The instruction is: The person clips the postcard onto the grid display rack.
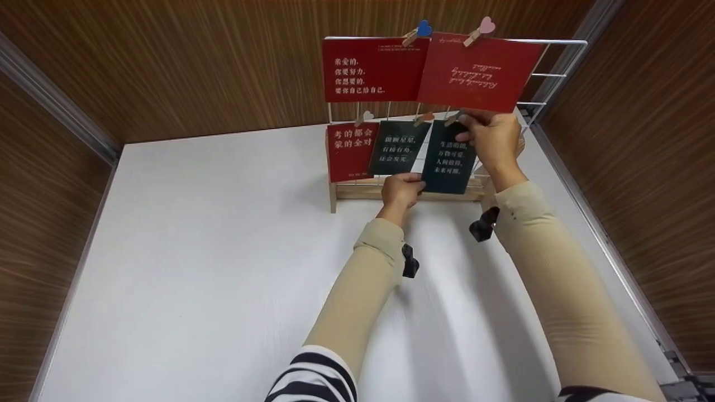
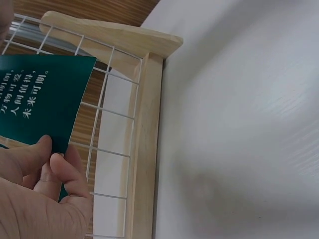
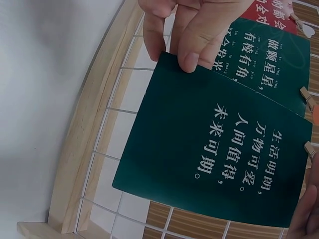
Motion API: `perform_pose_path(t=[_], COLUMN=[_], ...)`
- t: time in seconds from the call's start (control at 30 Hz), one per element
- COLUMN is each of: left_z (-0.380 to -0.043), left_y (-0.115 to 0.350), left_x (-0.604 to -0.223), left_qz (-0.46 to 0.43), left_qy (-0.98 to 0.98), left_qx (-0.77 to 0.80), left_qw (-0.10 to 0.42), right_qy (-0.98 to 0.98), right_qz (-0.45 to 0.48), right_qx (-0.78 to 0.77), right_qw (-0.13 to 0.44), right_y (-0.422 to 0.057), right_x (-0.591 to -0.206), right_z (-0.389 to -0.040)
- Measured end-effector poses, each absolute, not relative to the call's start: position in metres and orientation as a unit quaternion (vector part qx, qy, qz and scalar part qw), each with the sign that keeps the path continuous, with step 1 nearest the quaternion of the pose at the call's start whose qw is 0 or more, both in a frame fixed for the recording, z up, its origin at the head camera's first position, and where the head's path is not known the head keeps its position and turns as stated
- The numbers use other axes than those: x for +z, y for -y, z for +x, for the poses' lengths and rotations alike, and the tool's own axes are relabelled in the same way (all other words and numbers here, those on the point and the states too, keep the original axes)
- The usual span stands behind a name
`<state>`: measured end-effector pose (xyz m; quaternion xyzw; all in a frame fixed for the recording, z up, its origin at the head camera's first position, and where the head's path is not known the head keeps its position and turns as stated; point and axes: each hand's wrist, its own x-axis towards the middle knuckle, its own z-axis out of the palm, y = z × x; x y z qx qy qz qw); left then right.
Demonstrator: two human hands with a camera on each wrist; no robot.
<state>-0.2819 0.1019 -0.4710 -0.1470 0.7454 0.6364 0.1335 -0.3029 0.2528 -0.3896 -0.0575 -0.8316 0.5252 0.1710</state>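
A dark green card (image 1: 448, 159) with white writing hangs tilted on the white wire grid rack (image 2: 133, 118). My left hand (image 1: 401, 192) pinches its lower left corner between thumb and fingers. At the card's upper right corner, my right hand (image 1: 494, 139) grips with the thumb over the front, its fingers right beside a small wooden clothespin (image 3: 310, 149) on the top edge. To the left hang another green card (image 1: 397, 148) and a red card (image 1: 351, 151), each under a heart-topped clothespin. Part of my right hand is out of the right wrist view.
Two larger red cards (image 1: 377, 70) hang in the upper row, under clothespins with a blue heart (image 1: 424, 28) and a pink heart (image 1: 487, 25). The rack's wooden base (image 2: 148, 149) stands on a white table (image 1: 223, 251). Brown wood-grain panels (image 1: 223, 61) enclose it.
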Motion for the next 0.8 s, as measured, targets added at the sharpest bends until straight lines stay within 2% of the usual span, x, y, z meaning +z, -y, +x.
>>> perform_pose_path(t=[0.8], left_z=[-0.282], left_y=[-0.101], left_x=[-0.472], left_qz=[-0.126], left_qy=[-0.772], left_qx=[0.618], left_qw=[0.081], right_qy=[0.846], right_qz=[-0.035], right_qx=[0.497], right_qw=[0.192], right_y=[-0.250], right_x=[-0.403], right_z=[-0.304])
